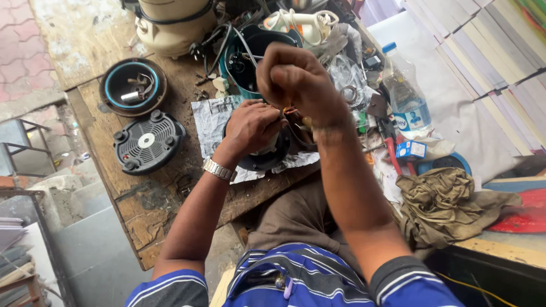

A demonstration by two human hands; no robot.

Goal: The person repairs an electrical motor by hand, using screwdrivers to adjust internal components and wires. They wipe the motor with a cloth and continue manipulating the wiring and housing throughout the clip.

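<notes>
My left hand (pixel 253 126), with a metal watch on its wrist, rests on a dark round appliance part (pixel 263 159) that lies on crumpled newspaper (pixel 211 116). Its fingers are curled around something small at the part's top. My right hand (pixel 296 79) hovers just above and to the right, fist closed, pinching thin orange wires (pixel 289 110) that run down to the part. What the fingers grip underneath is mostly hidden by the hands.
A worn wooden bench (pixel 142 204) carries a black vented base cover (pixel 147 142), a round black-and-blue housing (pixel 133 86), a teal-rimmed appliance body (pixel 247 62), a cream jar (pixel 173 25), a plastic water bottle (pixel 406 96), red-handled pliers (pixel 392 153), a small blue box (pixel 410 149) and an olive rag (pixel 443 202).
</notes>
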